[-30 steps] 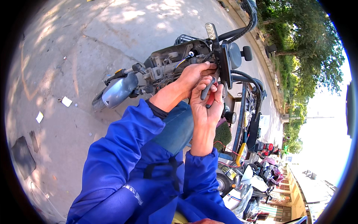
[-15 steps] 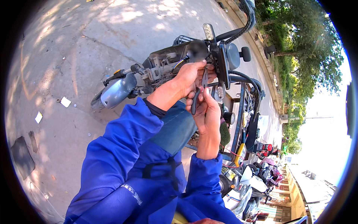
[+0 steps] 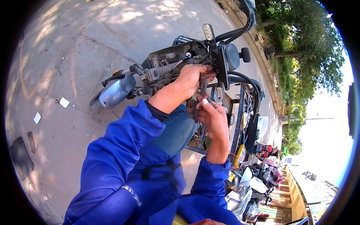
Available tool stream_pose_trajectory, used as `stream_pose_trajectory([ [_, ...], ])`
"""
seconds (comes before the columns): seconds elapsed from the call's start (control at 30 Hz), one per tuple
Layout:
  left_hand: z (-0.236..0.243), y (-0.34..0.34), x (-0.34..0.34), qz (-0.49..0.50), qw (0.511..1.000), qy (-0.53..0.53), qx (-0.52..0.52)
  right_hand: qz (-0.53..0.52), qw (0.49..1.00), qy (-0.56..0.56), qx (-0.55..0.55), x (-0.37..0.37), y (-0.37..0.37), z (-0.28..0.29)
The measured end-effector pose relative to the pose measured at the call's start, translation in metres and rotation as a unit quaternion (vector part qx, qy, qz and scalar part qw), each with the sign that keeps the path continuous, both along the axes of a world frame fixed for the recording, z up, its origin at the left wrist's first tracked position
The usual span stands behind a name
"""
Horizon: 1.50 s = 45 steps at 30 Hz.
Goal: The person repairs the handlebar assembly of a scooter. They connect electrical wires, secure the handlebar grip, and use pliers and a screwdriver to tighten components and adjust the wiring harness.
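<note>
My right hand (image 3: 216,119) holds a pair of pliers (image 3: 203,89) with dark handles, one handle showing below the fingers. The handles look spread, and the jaws point up toward my left hand. My left hand (image 3: 190,79) is closed beside the jaws, thumb and fingers pressed together. Whatever lies in its fingers is too small and hidden to name. Both hands are over the uncovered body of an electric scooter or motorbike (image 3: 159,69), with bare wires and connectors beside the left hand. A yellow-and-blue wire end with a white connector (image 3: 188,55) sticks up just beyond it.
The scooter's silver-grey fender (image 3: 119,92) is at left, and a clear-lensed light (image 3: 207,32) stands above the hands. A blue-framed cart (image 3: 235,129) with tools is at right. Parked bikes (image 3: 257,183) stand behind it. Paper scraps (image 3: 64,102) and a dark mat (image 3: 21,158) lie on the concrete.
My right hand has shifted slightly right and down, and the pliers' handles have spread apart. My left hand has turned a little and stays close to the jaws.
</note>
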State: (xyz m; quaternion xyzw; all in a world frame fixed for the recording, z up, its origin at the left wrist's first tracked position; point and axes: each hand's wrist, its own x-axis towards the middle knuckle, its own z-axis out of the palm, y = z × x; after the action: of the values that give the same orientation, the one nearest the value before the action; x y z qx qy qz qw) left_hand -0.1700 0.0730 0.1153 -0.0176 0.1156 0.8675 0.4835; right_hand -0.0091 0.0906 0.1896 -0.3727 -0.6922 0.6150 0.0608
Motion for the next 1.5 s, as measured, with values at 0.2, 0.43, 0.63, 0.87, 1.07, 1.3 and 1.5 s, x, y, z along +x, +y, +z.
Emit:
stream_pose_trajectory([
  [0.2,0.001,-0.01,-0.001,-0.015,1.0,-0.019,-0.005,0.038,0.983,-0.077,0.162,0.004,0.003,0.007],
  [0.43,-0.003,-0.01,0.0,-0.02,0.999,-0.028,-0.016,0.033,0.996,-0.024,0.075,0.011,0.008,0.007],
  [0.63,-0.002,-0.01,0.016,0.023,0.992,0.116,-0.034,-0.012,0.986,0.13,-0.108,0.009,0.015,0.004],
  [0.87,-0.003,-0.011,0.015,-0.032,0.99,0.135,0.016,0.013,0.943,0.22,-0.25,-0.005,0.018,0.003],
  [1.07,-0.009,-0.017,0.021,-0.076,0.983,0.15,0.072,-0.025,0.934,0.224,-0.278,-0.007,0.009,0.003],
  [1.3,-0.02,-0.007,0.021,-0.06,0.983,0.108,0.136,-0.033,0.928,0.251,-0.274,-0.013,0.005,0.001],
  [1.5,-0.024,-0.004,0.022,-0.071,0.979,0.053,0.185,-0.057,0.919,0.27,-0.283,-0.021,0.006,-0.003],
])
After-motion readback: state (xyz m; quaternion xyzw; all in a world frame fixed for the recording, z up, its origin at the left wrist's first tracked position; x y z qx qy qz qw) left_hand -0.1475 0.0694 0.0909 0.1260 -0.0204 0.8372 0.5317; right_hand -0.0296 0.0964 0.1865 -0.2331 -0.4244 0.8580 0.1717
